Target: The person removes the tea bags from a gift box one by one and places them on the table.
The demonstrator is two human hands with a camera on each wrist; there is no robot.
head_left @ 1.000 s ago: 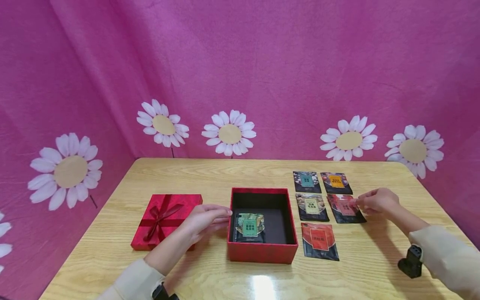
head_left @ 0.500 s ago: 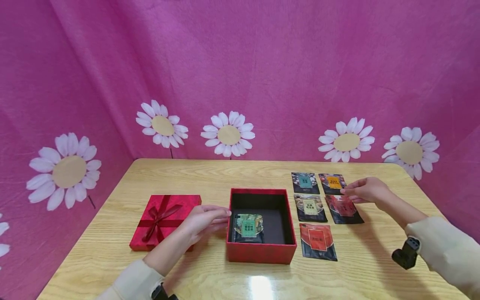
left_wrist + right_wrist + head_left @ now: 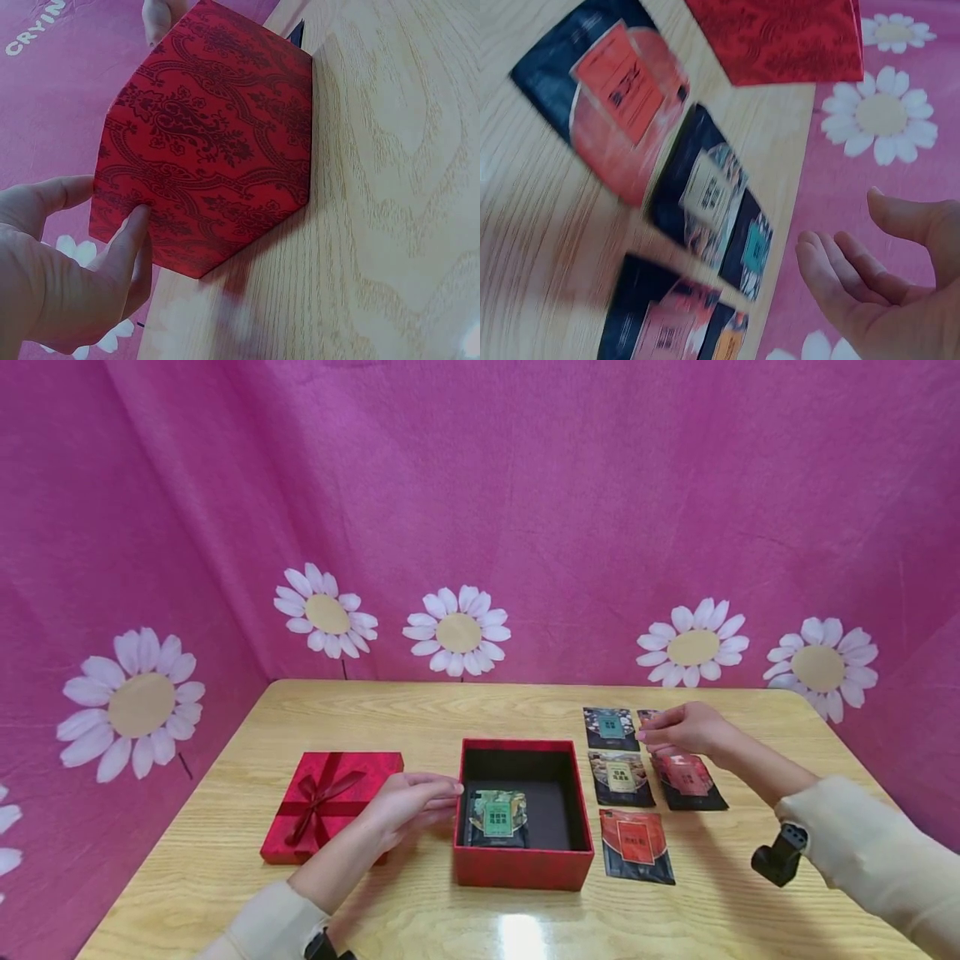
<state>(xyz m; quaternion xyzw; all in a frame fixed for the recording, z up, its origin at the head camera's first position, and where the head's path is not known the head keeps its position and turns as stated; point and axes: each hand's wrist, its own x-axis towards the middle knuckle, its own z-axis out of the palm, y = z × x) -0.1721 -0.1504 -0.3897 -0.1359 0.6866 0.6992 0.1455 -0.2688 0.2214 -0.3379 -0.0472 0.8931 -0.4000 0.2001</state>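
Observation:
My left hand (image 3: 408, 806) touches the left wall of the red patterned gift box (image 3: 521, 867), thumb tip at the rim and fingertips against the outside. Inside the box, a green-labelled sachet (image 3: 498, 817) lies at the near left. Nothing is between the fingers of my right hand (image 3: 693, 729), which hovers over the sachets right of the box. It covers much of the orange-labelled sachet. Beside it are a teal-labelled sachet (image 3: 611, 727), a cream-labelled sachet (image 3: 621, 777) and a pink-labelled sachet (image 3: 687, 782). A red-orange sachet (image 3: 637, 847) lies nearest me.
Left of the box sits its red lid (image 3: 333, 793) with a ribbon bow, partly behind my left forearm. All stand on a light wooden table (image 3: 435, 710). A magenta curtain (image 3: 480, 485) with daisies rises along the table's back and left.
My right hand has moved left and away from me, off the pink-labelled sachet and over the orange-labelled one. The left hand stays at the box.

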